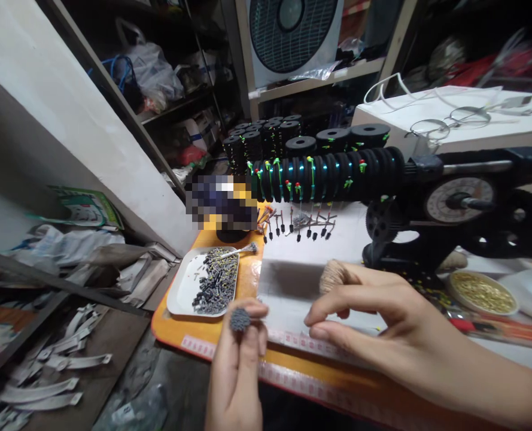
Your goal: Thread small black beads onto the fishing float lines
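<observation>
Head view: your left hand (pixel 236 365) pinches a small grey bundle (pixel 240 319) between thumb and fingertips, at the near edge of the orange table (pixel 250 269), just in front of the white tray (pixel 182 287) of loose dark pieces. Your right hand (pixel 382 323) hovers over the white sheet (pixel 288 281), fingers loosely curled, nothing visible in them. A tan spool (pixel 332 275) sits just behind it.

Head-worn camera looks forward and down, close over the left hand (pixel 237 359) and right hand (pixel 377 320) at the orange worktable (pixel 249 280)
</observation>
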Action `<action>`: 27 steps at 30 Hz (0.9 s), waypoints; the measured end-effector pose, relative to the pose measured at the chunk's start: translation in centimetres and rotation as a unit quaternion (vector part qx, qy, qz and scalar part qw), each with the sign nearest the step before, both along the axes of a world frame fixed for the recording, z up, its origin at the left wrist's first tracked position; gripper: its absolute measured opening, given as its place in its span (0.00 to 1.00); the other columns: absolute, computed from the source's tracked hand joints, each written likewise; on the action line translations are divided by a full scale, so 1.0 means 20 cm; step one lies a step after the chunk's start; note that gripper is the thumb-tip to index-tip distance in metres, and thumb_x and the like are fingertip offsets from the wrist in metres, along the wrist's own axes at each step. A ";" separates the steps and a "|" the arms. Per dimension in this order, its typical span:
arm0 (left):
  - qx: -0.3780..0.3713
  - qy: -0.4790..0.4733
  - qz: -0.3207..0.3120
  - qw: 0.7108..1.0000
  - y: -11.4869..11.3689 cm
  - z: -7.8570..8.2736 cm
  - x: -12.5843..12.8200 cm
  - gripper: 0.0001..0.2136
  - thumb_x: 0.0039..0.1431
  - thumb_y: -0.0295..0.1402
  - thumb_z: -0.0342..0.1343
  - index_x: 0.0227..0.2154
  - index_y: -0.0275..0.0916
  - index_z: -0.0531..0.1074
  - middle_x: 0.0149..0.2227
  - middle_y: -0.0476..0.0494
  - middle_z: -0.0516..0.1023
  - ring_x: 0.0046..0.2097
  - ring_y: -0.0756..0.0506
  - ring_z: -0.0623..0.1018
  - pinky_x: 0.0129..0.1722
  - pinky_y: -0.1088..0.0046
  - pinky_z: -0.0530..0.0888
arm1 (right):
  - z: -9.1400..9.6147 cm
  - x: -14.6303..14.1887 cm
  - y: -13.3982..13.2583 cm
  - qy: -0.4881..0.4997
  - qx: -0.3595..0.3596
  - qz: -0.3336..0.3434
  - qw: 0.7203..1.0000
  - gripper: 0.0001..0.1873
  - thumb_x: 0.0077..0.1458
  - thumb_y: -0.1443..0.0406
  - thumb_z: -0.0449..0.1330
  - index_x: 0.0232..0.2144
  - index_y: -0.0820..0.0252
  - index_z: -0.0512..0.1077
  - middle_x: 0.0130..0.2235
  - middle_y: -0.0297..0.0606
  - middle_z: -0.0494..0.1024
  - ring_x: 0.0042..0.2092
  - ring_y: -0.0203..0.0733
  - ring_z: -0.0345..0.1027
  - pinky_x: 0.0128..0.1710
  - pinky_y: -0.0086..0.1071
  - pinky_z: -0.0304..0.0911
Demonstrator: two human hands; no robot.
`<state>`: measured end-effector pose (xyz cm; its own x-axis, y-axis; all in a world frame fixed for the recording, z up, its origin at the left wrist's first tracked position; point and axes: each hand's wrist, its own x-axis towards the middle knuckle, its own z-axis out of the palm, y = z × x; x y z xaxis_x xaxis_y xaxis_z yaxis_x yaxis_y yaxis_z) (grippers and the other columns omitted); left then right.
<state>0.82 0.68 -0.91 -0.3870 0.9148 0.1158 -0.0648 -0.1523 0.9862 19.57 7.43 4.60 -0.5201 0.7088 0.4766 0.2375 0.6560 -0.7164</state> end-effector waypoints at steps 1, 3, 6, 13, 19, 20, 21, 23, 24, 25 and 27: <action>-0.001 -0.066 -0.042 0.997 0.00 0.00 0.03 0.11 0.65 0.42 0.59 0.35 0.41 0.80 0.37 0.46 0.77 0.29 0.52 0.70 0.33 0.78 0.70 | -0.01 0.00 0.00 0.005 -0.006 0.002 1.000 0.08 0.61 0.70 0.63 0.31 0.56 0.79 0.26 0.31 0.68 0.28 0.34 0.63 0.26 0.27 0.57; -0.018 -0.171 -0.120 0.978 0.00 -0.01 0.08 0.11 0.61 0.41 0.63 0.30 0.39 0.80 0.32 0.47 0.77 0.26 0.53 0.70 0.30 0.79 0.70 | -0.03 0.00 0.00 0.022 -0.018 0.005 1.000 0.08 0.62 0.69 0.62 0.32 0.56 0.81 0.26 0.31 0.68 0.28 0.34 0.63 0.26 0.26 0.57; -0.061 -0.236 -0.156 0.957 0.00 -0.03 0.13 0.12 0.60 0.43 0.64 0.30 0.39 0.79 0.21 0.50 0.74 0.23 0.52 0.72 0.27 0.78 0.70 | -0.05 -0.01 -0.01 0.053 -0.045 0.001 0.998 0.08 0.62 0.70 0.62 0.33 0.58 0.81 0.27 0.33 0.72 0.30 0.33 0.66 0.28 0.26 0.61; -0.143 -0.161 -0.108 0.971 -0.03 -0.05 0.19 0.18 0.56 0.51 0.64 0.38 0.40 0.79 0.21 0.50 0.74 0.23 0.51 0.72 0.23 0.79 0.67 | -0.07 -0.03 -0.02 0.070 -0.039 0.001 0.997 0.06 0.59 0.72 0.64 0.34 0.61 0.82 0.29 0.36 0.76 0.30 0.34 0.70 0.28 0.26 0.65; -0.154 -0.046 0.008 0.987 -0.06 -0.08 0.23 0.24 0.56 0.52 0.63 0.49 0.41 0.77 0.51 0.34 0.80 0.55 0.35 0.75 0.50 0.67 0.72 | -0.07 -0.03 -0.03 0.068 0.012 -0.004 0.998 0.07 0.58 0.75 0.62 0.32 0.63 0.79 0.29 0.37 0.76 0.31 0.34 0.70 0.29 0.26 0.64; -0.153 -0.068 0.006 0.986 -0.06 -0.07 0.23 0.23 0.56 0.51 0.64 0.49 0.42 0.76 0.47 0.36 0.81 0.50 0.37 0.77 0.45 0.68 0.74 | -0.08 -0.03 -0.03 0.070 0.015 -0.004 0.997 0.07 0.58 0.75 0.62 0.32 0.63 0.79 0.29 0.37 0.76 0.32 0.34 0.69 0.30 0.25 0.64; -0.150 -0.101 0.003 0.984 -0.06 -0.07 0.24 0.23 0.55 0.50 0.65 0.48 0.43 0.75 0.41 0.39 0.82 0.42 0.41 0.79 0.39 0.71 0.74 | -0.08 -0.04 -0.03 0.073 0.017 -0.004 0.997 0.06 0.58 0.75 0.62 0.33 0.64 0.79 0.30 0.37 0.76 0.32 0.34 0.69 0.30 0.25 0.64; -0.129 -0.188 -0.010 0.974 -0.05 -0.05 0.24 0.20 0.53 0.49 0.67 0.42 0.43 0.73 0.26 0.50 0.75 0.26 0.50 0.72 0.26 0.77 0.69 | -0.09 -0.04 -0.02 0.076 0.017 0.004 0.997 0.06 0.59 0.75 0.62 0.33 0.64 0.78 0.30 0.37 0.75 0.32 0.34 0.69 0.31 0.25 0.64; -0.115 -0.230 -0.019 0.966 -0.04 -0.04 0.23 0.19 0.51 0.49 0.68 0.38 0.43 0.72 0.21 0.55 0.69 0.22 0.53 0.66 0.23 0.80 0.65 | -0.09 -0.04 -0.02 0.075 0.016 0.009 0.997 0.06 0.60 0.74 0.61 0.33 0.65 0.79 0.30 0.37 0.75 0.32 0.34 0.69 0.31 0.25 0.64; -0.101 -0.264 -0.026 0.959 -0.03 -0.03 0.23 0.19 0.50 0.48 0.69 0.35 0.43 0.70 0.18 0.58 0.64 0.20 0.55 0.62 0.21 0.81 0.61 | -0.09 -0.03 -0.02 0.074 0.015 0.014 0.997 0.06 0.61 0.74 0.61 0.34 0.64 0.79 0.30 0.37 0.75 0.33 0.34 0.68 0.31 0.25 0.64; -0.077 -0.304 -0.034 0.949 -0.03 -0.01 0.21 0.19 0.49 0.46 0.71 0.28 0.42 0.67 0.17 0.60 0.60 0.20 0.56 0.58 0.21 0.83 0.59 | -0.08 -0.02 -0.01 0.069 0.018 0.018 0.997 0.07 0.61 0.74 0.61 0.33 0.64 0.79 0.31 0.37 0.74 0.33 0.34 0.68 0.31 0.24 0.64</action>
<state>5.02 0.15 -1.20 -0.2789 0.9278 -0.2478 -0.6336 0.0162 0.7735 19.10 7.21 2.92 -0.4725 0.6720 0.5703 0.1151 0.6886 -0.7160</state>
